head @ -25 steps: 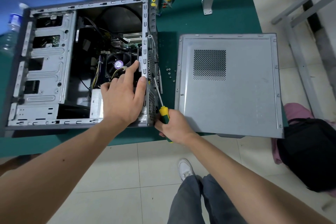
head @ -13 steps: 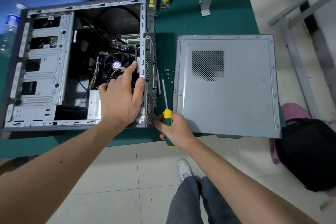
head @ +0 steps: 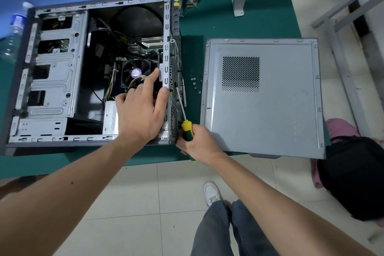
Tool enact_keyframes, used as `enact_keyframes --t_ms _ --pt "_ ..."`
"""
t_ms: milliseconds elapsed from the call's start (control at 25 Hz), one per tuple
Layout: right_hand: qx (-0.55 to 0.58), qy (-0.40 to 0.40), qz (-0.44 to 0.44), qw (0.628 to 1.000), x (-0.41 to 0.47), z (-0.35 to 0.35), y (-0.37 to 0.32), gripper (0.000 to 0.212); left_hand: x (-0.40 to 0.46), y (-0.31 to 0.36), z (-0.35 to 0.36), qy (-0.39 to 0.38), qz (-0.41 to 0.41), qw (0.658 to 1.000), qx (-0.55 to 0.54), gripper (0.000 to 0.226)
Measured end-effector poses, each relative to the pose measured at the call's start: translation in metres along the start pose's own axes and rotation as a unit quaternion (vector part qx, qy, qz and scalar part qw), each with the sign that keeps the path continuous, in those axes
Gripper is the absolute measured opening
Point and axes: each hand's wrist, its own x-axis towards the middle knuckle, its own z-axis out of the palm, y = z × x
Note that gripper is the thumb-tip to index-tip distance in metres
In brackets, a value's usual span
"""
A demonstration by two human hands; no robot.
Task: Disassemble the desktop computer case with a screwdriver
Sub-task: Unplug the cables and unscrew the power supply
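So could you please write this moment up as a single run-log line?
left hand: steadies open grey metal computer case | right hand: grips green-and-yellow-handled screwdriver, tip at case rear | grey side panel: off, beside case

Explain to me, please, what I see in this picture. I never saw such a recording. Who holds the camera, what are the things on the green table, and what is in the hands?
No robot is here. A person wears the camera on the head, so you look down along both arms; the legs and a shoe show below.

On the green table lies an open computer case on its side, with its fan and cables showing. Beside it, to the right, lies its removed side panel, flat. A few small loose screws rest between them.

The left hand rests with straight fingers on the case's edge, steadying it. The right hand grips a screwdriver with a green and yellow handle, its tip at the case's back wall.

At the far edge stand bottles and a cup.
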Motion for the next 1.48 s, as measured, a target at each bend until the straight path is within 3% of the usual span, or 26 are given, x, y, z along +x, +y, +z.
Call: enact_keyframes --t_ms 960,1480 --pt "0.002 0.076 -0.022 0.997 -0.001 0.007 0.007 0.01 -0.001 0.001 -0.001 -0.006 -0.002 1.0 0.003 0.051" --pt "0.03 0.015 0.014 0.999 0.012 0.001 0.002 0.014 0.0 0.001 -0.001 -0.002 0.0 1.0 0.004 0.051"
